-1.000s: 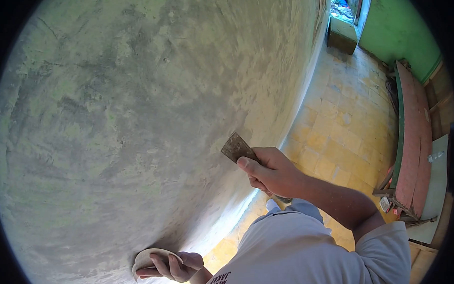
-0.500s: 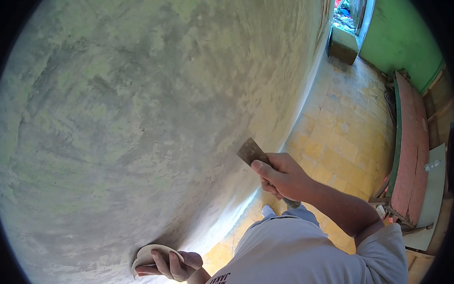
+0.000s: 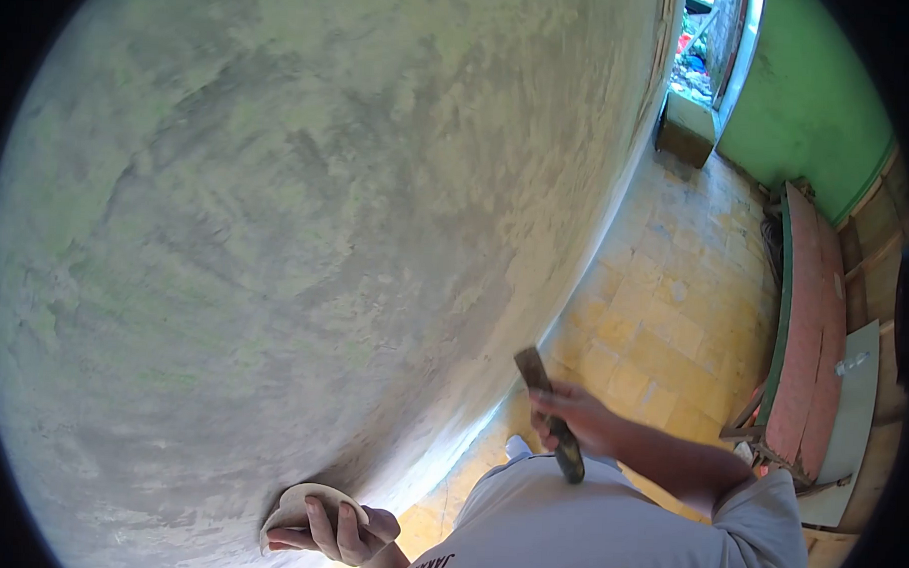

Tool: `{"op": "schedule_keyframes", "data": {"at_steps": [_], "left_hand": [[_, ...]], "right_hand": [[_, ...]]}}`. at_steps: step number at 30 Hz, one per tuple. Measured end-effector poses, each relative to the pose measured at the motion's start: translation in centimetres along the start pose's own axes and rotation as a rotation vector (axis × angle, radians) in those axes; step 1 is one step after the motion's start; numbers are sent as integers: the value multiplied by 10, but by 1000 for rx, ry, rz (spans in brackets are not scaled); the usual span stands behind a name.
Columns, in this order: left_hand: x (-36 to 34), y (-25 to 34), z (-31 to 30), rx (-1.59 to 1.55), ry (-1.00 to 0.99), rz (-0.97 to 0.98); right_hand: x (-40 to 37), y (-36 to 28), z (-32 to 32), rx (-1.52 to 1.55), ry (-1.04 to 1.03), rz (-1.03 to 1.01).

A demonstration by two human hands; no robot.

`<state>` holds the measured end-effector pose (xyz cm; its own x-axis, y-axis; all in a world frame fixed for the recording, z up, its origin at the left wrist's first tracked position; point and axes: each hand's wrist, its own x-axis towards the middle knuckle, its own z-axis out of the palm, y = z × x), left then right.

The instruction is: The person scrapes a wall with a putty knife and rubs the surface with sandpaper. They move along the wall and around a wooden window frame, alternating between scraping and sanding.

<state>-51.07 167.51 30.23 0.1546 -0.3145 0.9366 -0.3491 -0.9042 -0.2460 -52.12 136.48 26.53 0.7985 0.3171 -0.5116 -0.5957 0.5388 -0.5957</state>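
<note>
My right hand is closed around a scraper, whose flat blade points up and away while the dark handle hangs below the fingers. It is in front of my shirt, apart from the wall. At the lower left, my left hand grips a pale, curved, shallow dish with the fingers over its near face. The dish's rim is right by the plastered wall; what it contains, if anything, is hidden. Grey, uneven smears cover the wall over greenish patches.
Yellowish floor tiles run along the wall's foot. At the right stands a reddish wooden panel with a pale board beside it. A block-like step lies at the far doorway, next to a green wall.
My right hand has drawn back from the wall toward my body, and the scraper has turned more upright, showing its handle. My left hand keeps the dish in nearly the same place.
</note>
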Motion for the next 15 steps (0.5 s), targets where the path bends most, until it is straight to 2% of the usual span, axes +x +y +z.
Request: {"op": "schedule_keyframes", "data": {"at_steps": [6, 10, 14, 15], "left_hand": [[-5, -2, -2, 2, -3, -14], [-6, -2, -1, 5, -1, -14], [-7, -1, -1, 18, 0, -7], [-6, -1, 0, 23, 7, 1]], "right_hand": [[-27, 30, -15, -163, -192, -13], [-40, 42, -26, -135, -263, -14], [-41, 47, -44, -163, -265, -14], [-46, 38, -40, -392, -73, -96]]}}
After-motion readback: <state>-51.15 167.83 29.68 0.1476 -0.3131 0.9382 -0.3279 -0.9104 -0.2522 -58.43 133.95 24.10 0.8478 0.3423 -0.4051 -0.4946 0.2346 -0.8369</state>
